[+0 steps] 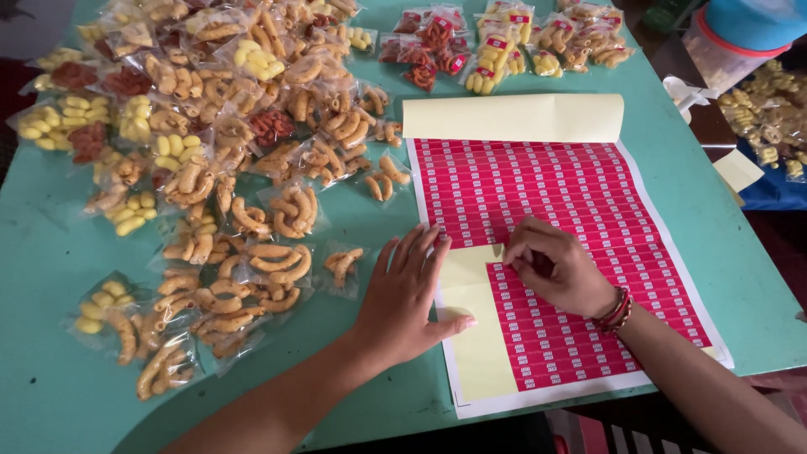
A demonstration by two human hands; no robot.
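Note:
A large sheet of small red stickers lies on the green table, its pale yellow backing bare along the near left strip. My left hand presses flat on the sheet's left edge, fingers spread. My right hand, with red bracelets at the wrist, pinches at a sticker where the red rows meet the bare backing. Whether a sticker is between the fingertips cannot be told. A small clear packet of curled orange snacks lies just left of my left hand.
Several clear snack packets, orange, yellow and red, cover the table's left half. Packets with red labels lie at the far edge. The sheet's top is rolled back. A clear tub and loose snacks sit at the right.

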